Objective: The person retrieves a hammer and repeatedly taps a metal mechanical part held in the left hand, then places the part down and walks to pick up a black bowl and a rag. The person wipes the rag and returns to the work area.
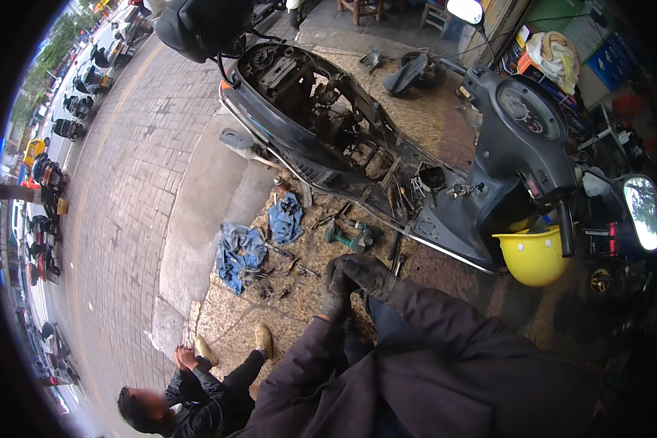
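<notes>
Nearest us, the dark jacket of the wearer fills the foreground, its sleeves leading to two gloved hands over the paved ground. We see the left hand and the right hand pressed together, fingers folded; whether anything small is held between them, we cannot tell.

Beyond them, the scooter stretches across the upper half of the scene, its inner frame exposed and no seat visible on it. Screwdrivers lie on its footboard, and a yellow helmet hangs below the handlebar. On the ground just past the hands we find a green power drill, with two blue cloths and scattered small parts to its left. A seated person in dark clothes, hands joined, is at lower left.

By our reading, the opening-up is well advanced: the scooter's middle is laid bare, and a dark plastic piece lies on the ground beyond it. Refitting appears to be left undone, with parts and tools lying loose and neither hand touching the scooter.
</notes>
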Action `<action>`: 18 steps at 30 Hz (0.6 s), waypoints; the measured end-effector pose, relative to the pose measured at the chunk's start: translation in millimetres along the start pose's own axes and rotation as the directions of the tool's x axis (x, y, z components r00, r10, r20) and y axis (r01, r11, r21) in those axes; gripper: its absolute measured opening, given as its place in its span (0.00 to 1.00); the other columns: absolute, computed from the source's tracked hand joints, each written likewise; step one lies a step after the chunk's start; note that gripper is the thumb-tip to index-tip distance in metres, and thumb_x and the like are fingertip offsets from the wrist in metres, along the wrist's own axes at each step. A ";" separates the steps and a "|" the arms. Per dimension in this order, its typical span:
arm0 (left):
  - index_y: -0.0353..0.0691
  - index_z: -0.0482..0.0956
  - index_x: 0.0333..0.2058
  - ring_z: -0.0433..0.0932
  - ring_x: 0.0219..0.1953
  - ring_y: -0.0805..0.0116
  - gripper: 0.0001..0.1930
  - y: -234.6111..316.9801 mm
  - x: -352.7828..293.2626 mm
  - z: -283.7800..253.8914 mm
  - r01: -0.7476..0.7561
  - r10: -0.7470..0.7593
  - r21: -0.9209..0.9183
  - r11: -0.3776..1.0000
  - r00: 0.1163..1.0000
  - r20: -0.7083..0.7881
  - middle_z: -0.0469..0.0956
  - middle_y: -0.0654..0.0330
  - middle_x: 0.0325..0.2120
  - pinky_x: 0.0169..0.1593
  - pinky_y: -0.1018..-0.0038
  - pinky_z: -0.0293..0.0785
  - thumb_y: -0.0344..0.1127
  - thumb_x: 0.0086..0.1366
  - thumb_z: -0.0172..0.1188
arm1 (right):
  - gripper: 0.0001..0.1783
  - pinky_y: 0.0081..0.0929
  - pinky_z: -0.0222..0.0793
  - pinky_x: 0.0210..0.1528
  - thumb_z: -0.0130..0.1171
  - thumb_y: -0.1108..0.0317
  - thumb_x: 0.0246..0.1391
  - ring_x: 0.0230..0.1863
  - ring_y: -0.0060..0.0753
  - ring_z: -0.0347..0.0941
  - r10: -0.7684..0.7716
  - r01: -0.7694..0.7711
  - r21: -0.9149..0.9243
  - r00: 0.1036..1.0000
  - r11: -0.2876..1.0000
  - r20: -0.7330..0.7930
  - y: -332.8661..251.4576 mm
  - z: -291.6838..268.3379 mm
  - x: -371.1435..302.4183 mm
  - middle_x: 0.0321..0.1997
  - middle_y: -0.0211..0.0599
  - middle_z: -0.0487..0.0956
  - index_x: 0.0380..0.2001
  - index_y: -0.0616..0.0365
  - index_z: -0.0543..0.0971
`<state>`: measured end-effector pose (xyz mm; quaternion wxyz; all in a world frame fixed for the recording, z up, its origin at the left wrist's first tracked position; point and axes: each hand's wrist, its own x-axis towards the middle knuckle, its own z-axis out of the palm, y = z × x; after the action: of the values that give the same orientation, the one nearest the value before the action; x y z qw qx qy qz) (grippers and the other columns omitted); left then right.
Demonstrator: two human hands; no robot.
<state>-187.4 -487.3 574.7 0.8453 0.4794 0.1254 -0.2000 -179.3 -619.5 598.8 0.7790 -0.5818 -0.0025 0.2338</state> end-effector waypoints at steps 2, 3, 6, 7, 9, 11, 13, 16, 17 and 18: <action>0.35 0.73 0.47 0.74 0.38 0.72 0.18 0.5 -1.7 3.0 -0.099 0.101 0.088 0.991 0.995 -0.024 0.76 0.60 0.39 0.42 0.75 0.73 0.44 0.69 0.51 | 0.27 0.25 0.66 0.53 0.48 0.46 0.64 0.49 0.25 0.71 -0.055 0.043 -0.127 0.994 0.991 -0.094 -5.4 15.7 -9.8 0.46 0.35 0.78 0.52 0.58 0.73; 0.35 0.74 0.45 0.73 0.36 0.73 0.17 1.5 -3.3 2.1 -0.175 0.189 0.249 0.953 0.982 -0.031 0.75 0.61 0.37 0.41 0.75 0.72 0.44 0.70 0.51 | 0.27 0.25 0.65 0.54 0.49 0.47 0.64 0.51 0.25 0.70 -0.043 0.015 -0.202 0.990 0.979 -0.135 -7.3 24.1 -12.3 0.49 0.35 0.77 0.55 0.58 0.71; 0.37 0.75 0.39 0.71 0.37 0.73 0.15 7.0 -9.3 -10.9 -0.088 0.083 0.092 0.992 0.995 0.052 0.73 0.64 0.35 0.40 0.75 0.70 0.44 0.70 0.50 | 0.26 0.25 0.65 0.54 0.51 0.50 0.64 0.50 0.25 0.70 -0.225 0.202 -0.177 0.967 0.963 -0.120 -6.1 40.7 -32.4 0.48 0.33 0.77 0.56 0.58 0.70; 0.37 0.74 0.40 0.71 0.38 0.72 0.15 6.1 -15.9 -14.9 -0.133 0.119 0.142 0.981 0.987 0.105 0.73 0.63 0.36 0.42 0.74 0.70 0.44 0.70 0.50 | 0.22 0.25 0.66 0.52 0.52 0.53 0.64 0.49 0.26 0.71 -0.183 0.192 0.098 0.978 0.976 -0.097 -0.9 48.4 -34.0 0.44 0.32 0.77 0.53 0.58 0.73; 0.37 0.73 0.43 0.72 0.40 0.71 0.15 -0.5 -24.2 -14.5 -0.045 0.026 0.080 0.996 0.976 0.216 0.73 0.62 0.39 0.45 0.73 0.71 0.44 0.71 0.48 | 0.15 0.26 0.67 0.48 0.54 0.56 0.63 0.44 0.26 0.71 -0.225 0.237 0.201 0.971 0.950 -0.081 10.4 46.4 -53.4 0.40 0.31 0.77 0.40 0.56 0.76; 0.37 0.74 0.45 0.73 0.41 0.69 0.14 -11.5 -26.4 -5.4 0.147 -0.126 -0.039 0.988 0.934 0.335 0.74 0.61 0.41 0.47 0.71 0.71 0.42 0.70 0.49 | 0.13 0.28 0.66 0.49 0.51 0.58 0.65 0.43 0.27 0.70 -0.255 0.217 -0.170 0.934 0.961 -0.250 21.5 42.2 -65.3 0.37 0.31 0.75 0.40 0.56 0.75; 0.37 0.74 0.45 0.73 0.44 0.68 0.14 -26.1 -23.5 10.4 0.054 -0.110 0.133 0.990 0.884 0.455 0.74 0.60 0.43 0.48 0.69 0.72 0.40 0.70 0.50 | 0.12 0.28 0.65 0.50 0.49 0.60 0.66 0.44 0.28 0.70 -0.306 0.360 0.070 0.868 0.930 -0.392 27.7 40.0 -84.6 0.38 0.30 0.74 0.42 0.58 0.74; 0.35 0.76 0.45 0.74 0.46 0.62 0.14 -41.6 -16.8 28.2 -0.819 0.173 0.481 0.312 0.547 0.819 0.76 0.56 0.43 0.51 0.67 0.71 0.37 0.67 0.50 | 0.17 0.29 0.66 0.58 0.51 0.60 0.64 0.52 0.32 0.70 -0.346 0.485 0.845 0.850 0.225 -0.396 23.3 51.3 -127.8 0.46 0.36 0.74 0.48 0.61 0.72; 0.35 0.76 0.44 0.75 0.45 0.61 0.13 -53.7 -21.2 36.4 -0.574 0.074 0.484 0.661 0.692 0.719 0.77 0.54 0.42 0.50 0.66 0.71 0.37 0.67 0.50 | 0.19 0.28 0.64 0.57 0.54 0.55 0.62 0.50 0.30 0.69 -0.626 0.633 0.661 0.718 0.404 -0.305 11.3 47.1 -130.7 0.44 0.33 0.73 0.46 0.59 0.72; 0.35 0.77 0.44 0.75 0.44 0.61 0.13 -61.3 -27.2 43.2 -0.374 -0.064 0.526 0.764 0.767 0.638 0.77 0.54 0.41 0.48 0.67 0.72 0.37 0.67 0.50 | 0.19 0.27 0.64 0.55 0.55 0.55 0.62 0.49 0.28 0.68 -0.545 0.696 0.380 0.715 0.609 -0.437 7.6 52.6 -156.2 0.44 0.31 0.73 0.47 0.58 0.72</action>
<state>-238.8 -546.8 561.0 0.6433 0.6472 -0.2769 -0.3011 -335.7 -627.7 650.8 0.9295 -0.3369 -0.0342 -0.1464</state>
